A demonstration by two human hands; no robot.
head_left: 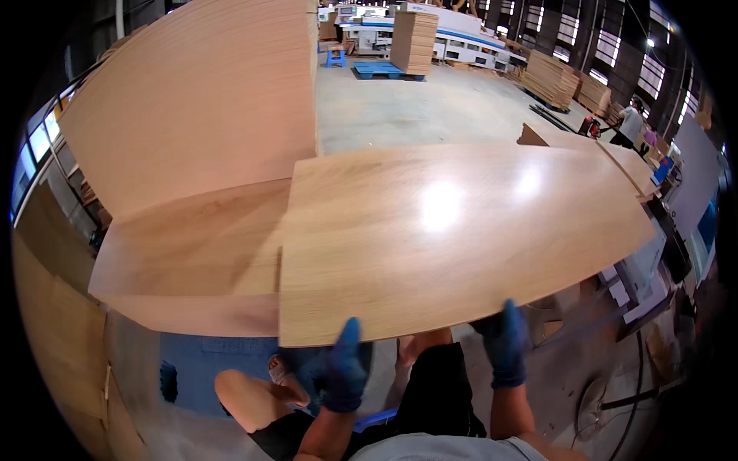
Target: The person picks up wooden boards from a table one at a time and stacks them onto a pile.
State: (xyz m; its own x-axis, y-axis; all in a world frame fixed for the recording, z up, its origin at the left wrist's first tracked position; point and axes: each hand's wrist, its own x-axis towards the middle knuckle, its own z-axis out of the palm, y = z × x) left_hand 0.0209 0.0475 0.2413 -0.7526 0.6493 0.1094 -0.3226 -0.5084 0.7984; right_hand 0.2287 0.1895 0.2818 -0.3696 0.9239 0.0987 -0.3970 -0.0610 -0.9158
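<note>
Wood-veneer sheets filled the view. Up and to the left of the left hand (344, 369) a stack of panels (192, 100) rose (its top one tilted), with a lower board (192, 246) lying just beyond that hand's left side. The left hand, in a blue glove, was closed on the near edge of the glossy panel (453, 230), fingers curled over the top. That panel stretched away from both hands, held roughly level and overlapping the lower board. To the right, the right hand (506, 342), also gloved, clamped the same near edge. Far beyond it, pallets of boards (413, 38) stood on the concrete floor (400, 107).

Judging by the grip, the carrying step was in hand: the panel was lifted and partway over the stack. The next move would call for an even push from both hands, keeping the edge square to the board beneath.
</note>
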